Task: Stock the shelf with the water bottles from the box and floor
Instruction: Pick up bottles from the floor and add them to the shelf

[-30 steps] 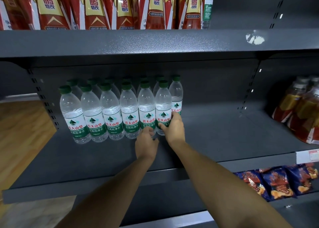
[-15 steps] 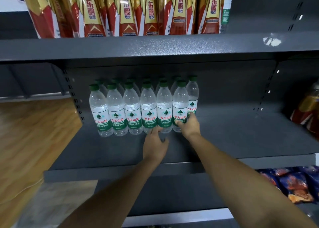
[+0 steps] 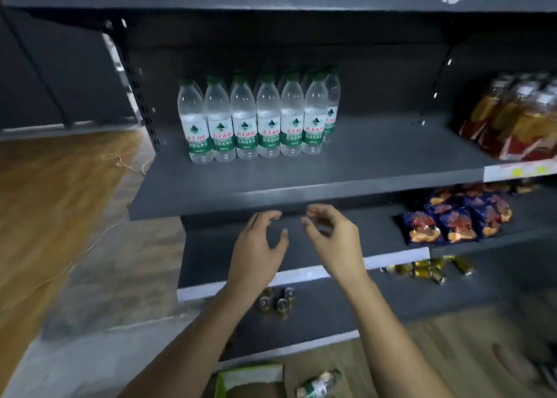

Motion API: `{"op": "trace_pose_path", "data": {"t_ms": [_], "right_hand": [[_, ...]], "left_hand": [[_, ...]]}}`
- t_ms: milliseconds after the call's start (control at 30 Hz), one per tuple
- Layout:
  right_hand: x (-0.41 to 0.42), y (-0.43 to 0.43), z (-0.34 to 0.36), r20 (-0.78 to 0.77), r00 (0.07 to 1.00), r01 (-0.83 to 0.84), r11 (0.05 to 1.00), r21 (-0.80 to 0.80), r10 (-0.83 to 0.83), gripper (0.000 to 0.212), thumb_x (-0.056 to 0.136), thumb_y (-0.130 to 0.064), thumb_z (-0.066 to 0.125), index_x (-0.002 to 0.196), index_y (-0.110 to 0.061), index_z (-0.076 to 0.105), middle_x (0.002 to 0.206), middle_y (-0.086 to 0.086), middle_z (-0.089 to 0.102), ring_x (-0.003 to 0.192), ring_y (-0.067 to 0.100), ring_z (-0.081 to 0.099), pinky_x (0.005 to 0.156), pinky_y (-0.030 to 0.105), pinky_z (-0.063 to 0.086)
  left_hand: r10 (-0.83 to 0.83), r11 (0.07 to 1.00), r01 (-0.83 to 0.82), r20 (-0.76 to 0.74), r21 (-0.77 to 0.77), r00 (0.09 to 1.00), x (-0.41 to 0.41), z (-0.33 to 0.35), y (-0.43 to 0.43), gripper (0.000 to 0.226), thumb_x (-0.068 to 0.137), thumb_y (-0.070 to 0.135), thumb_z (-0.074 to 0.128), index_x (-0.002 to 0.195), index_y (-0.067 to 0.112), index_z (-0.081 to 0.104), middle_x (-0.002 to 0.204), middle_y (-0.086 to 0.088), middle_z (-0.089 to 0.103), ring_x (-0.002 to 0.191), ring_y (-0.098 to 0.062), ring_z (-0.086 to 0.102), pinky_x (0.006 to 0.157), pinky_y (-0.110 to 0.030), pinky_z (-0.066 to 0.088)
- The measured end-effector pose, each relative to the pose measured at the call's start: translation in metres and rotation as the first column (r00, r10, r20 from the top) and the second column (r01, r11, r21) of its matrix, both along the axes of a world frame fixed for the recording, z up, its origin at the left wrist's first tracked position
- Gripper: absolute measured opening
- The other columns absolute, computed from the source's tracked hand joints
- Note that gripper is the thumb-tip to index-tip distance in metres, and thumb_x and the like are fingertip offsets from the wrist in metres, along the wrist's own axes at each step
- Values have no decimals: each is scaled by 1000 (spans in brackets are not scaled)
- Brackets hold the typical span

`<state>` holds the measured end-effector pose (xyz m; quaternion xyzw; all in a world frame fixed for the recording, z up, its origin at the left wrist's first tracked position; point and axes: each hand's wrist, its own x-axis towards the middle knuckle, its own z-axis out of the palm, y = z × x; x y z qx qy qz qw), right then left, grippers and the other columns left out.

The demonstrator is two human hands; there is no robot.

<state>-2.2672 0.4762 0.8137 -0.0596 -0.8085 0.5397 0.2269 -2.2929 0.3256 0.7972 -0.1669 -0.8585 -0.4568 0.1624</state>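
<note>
Several clear water bottles (image 3: 259, 123) with green caps and green labels stand in rows on the left part of the dark grey shelf (image 3: 376, 162). Below the shelf's front edge, my left hand (image 3: 259, 247) and my right hand (image 3: 334, 235) hang in the air with loosely curled fingers, holding nothing. Another water bottle (image 3: 319, 382) lies on the floor at the bottom of the view, beside the green-edged box (image 3: 250, 376).
Amber drink bottles (image 3: 518, 117) fill the shelf's right end. Snack bags (image 3: 452, 220) lie on the shelf below, with small cans (image 3: 277, 301) and gold-wrapped items (image 3: 428, 271) lower down. Wooden floor with a loose cord (image 3: 120, 162) lies to the left.
Both hands have left the bottles on the shelf and dropped below its front edge. The view has tilted down, bringing the lower shelves, the box and the floor bottle into sight.
</note>
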Motion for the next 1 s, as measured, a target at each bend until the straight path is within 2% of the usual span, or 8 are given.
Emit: {"op": "trace_pose_path", "data": {"t_ms": [67, 133, 233, 333, 500, 667, 900, 1000], "right_hand": [[55, -22, -17, 19, 1000, 22, 999, 29, -23, 19, 89, -20, 70, 107, -22, 66, 101, -10, 69, 96, 3, 66, 80, 15, 52], [105, -41, -37, 30, 998, 55, 984, 167, -61, 22, 90, -24, 68, 112, -20, 66, 105, -9, 68, 101, 5, 64, 84, 23, 53], [175, -65, -65, 79, 992, 58, 923, 380, -95, 26, 92, -26, 64, 117, -15, 64, 112, -4, 66, 108, 13, 61, 90, 34, 52], [233, -83, -79, 153, 976, 60, 872, 486, -153, 30, 93, -28, 61, 120, -15, 63, 116, -1, 64, 109, 19, 59, 86, 37, 52], [310, -89, -84, 177, 948, 131, 831, 540, -265, 31, 90, -25, 66, 119, -15, 64, 116, -1, 65, 110, 19, 59, 84, 35, 52], [375, -69, -86, 222, 901, 201, 813, 546, -372, 36, 87, -24, 68, 122, -19, 62, 117, -3, 64, 111, 22, 58, 84, 35, 50], [467, -24, -104, 296, 833, 275, 814, 511, -467, 39, 89, -31, 67, 126, -21, 59, 119, -4, 62, 113, 19, 57, 83, 37, 51], [515, 2, -116, 348, 816, 251, 826, 505, -461, 42, 88, -32, 66, 128, -22, 57, 123, -4, 62, 115, 19, 56, 86, 35, 50]], "left_hand": [[-55, 997, 56, 17, -57, 998, 46, -12, -24, 33, 90, 25, 63, 122, 20, 59, 120, 8, 61, 110, -9, 57, 91, -33, 50], [-81, 978, 84, 25, -190, 996, 88, -24, -48, 34, 92, 28, 60, 126, 22, 56, 123, 8, 58, 110, -12, 57, 89, -35, 51], [-141, 903, 112, -39, -414, 989, 142, -41, -82, 33, 91, 26, 61, 123, 19, 56, 120, 3, 60, 106, -22, 59, 82, -39, 53], [-228, 831, 164, -57, -532, 972, 185, -57, -105, 33, 87, 23, 64, 119, 16, 58, 114, -1, 61, 101, -26, 62, 74, -40, 56], [-332, 781, 262, -22, -567, 943, 243, -74, -105, 32, 88, 25, 63, 119, 16, 60, 114, 2, 60, 102, -21, 61, 71, -35, 53], [-447, 721, 389, 45, -573, 894, 293, -82, -75, 31, 89, 25, 60, 118, 14, 60, 114, -1, 59, 101, -24, 60, 73, -38, 53], [-552, 637, 512, 123, -576, 825, 369, -92, -15, 32, 93, 29, 55, 122, 18, 56, 122, 2, 56, 111, -21, 54, 85, -39, 49], [-549, 605, 537, 180, -588, 816, 409, -106, 22, 31, 93, 31, 54, 122, 19, 55, 122, 3, 54, 113, -20, 53, 86, -41, 49]]}}
